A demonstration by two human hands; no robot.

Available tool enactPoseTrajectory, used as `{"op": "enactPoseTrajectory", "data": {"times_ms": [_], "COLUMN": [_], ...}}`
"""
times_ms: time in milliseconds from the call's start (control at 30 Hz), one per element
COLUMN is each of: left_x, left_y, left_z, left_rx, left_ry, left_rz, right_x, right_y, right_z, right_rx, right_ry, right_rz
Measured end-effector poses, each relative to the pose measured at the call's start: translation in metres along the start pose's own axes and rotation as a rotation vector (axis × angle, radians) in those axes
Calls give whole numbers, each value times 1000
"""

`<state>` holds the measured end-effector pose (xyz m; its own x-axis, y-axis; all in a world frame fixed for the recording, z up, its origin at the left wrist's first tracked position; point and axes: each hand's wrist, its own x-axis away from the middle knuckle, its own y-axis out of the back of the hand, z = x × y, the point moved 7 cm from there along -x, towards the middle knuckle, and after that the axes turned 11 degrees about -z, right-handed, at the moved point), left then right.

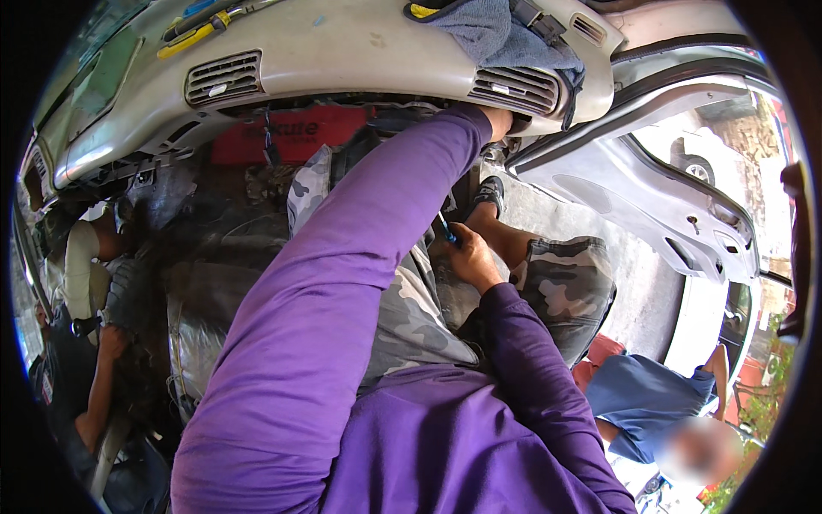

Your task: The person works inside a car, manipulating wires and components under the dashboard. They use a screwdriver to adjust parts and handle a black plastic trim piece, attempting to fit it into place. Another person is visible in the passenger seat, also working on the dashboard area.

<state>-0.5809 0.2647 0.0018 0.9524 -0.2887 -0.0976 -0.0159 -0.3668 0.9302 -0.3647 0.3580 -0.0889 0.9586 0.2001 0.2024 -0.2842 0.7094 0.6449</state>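
Note:
My left arm reaches across to the beige dashboard. My left hand is tucked under its lower edge, just below the right air vent; the fingers are hidden in the gap. Lower down, over my camouflage shorts, my right hand is closed round what looks like a screwdriver with a blue handle and a thin shaft pointing up. A red panel or box with printing shows inside the opening beneath the dashboard.
On the dashboard lie a grey cloth and yellow-handled pliers. The car door stands open at right. A person in a blue shirt is outside at lower right. Another person's hand shows at far left.

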Motion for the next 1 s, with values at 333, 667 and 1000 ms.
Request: {"op": "enactPoseTrajectory", "data": {"times_ms": [333,667,1000], "left_x": [22,66,58], "left_y": [30,34,-16], "left_z": [9,35,-59], "left_rx": [90,80,669], "left_ry": [-201,48,-270], "left_rz": [-591,181,55], "right_x": [-4,-5,2], "right_y": [0,-8,-27], "right_z": [7,13,20], "right_rx": [29,-40,40], "right_ry": [6,-19,76], "right_rz": [-20,7,166]}}
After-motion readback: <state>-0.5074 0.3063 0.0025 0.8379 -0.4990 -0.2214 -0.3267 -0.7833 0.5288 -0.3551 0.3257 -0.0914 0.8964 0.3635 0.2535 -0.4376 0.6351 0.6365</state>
